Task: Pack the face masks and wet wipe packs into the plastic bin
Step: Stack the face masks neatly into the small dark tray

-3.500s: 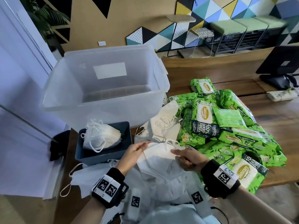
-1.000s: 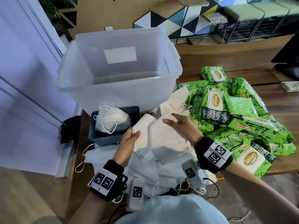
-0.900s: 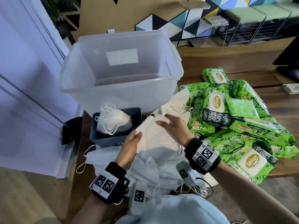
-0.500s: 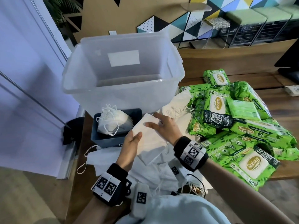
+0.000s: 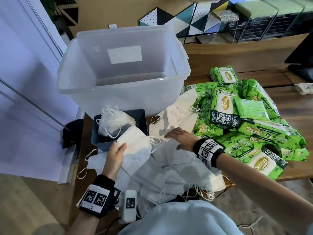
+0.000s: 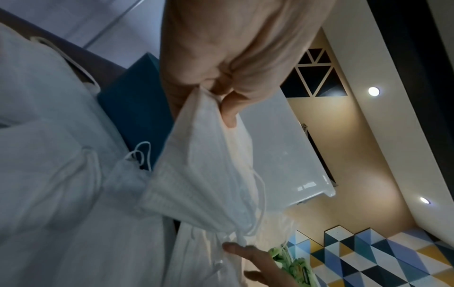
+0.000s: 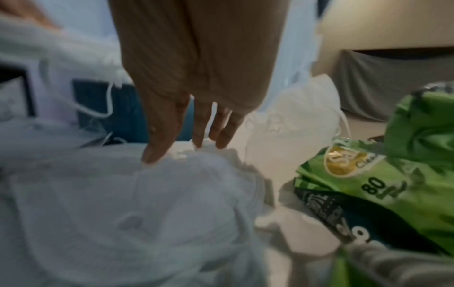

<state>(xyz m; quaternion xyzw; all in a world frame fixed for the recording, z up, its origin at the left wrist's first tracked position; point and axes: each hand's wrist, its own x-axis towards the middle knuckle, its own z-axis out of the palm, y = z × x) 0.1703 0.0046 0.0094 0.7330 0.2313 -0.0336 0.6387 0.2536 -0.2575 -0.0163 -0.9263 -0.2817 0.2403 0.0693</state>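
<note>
My left hand (image 5: 116, 153) (image 6: 221, 97) pinches a stack of folded white face masks (image 5: 135, 150) (image 6: 203, 174) by one end, held above the loose mask pile (image 5: 169, 172) near the small blue tray. My right hand (image 5: 179, 138) (image 7: 191, 139) hovers flat and open over that pile, fingers straight, tips at the masks (image 7: 147, 194). The clear plastic bin (image 5: 125, 92) stands behind, with nothing visible inside. Green wet wipe packs (image 5: 245, 119) (image 7: 380, 174) are heaped to the right.
A small blue tray (image 5: 140, 119) in front of the bin holds a bundle of masks (image 5: 113, 122). More masks (image 5: 179, 112) lie between bin and wipes. The wooden table (image 5: 296, 102) ends at left by a white wall; a monitor base (image 5: 301, 68) stands far right.
My right hand has let go of the mask stack and moved right over the pile. My left hand alone now holds the stack, shifted slightly left toward the blue tray.
</note>
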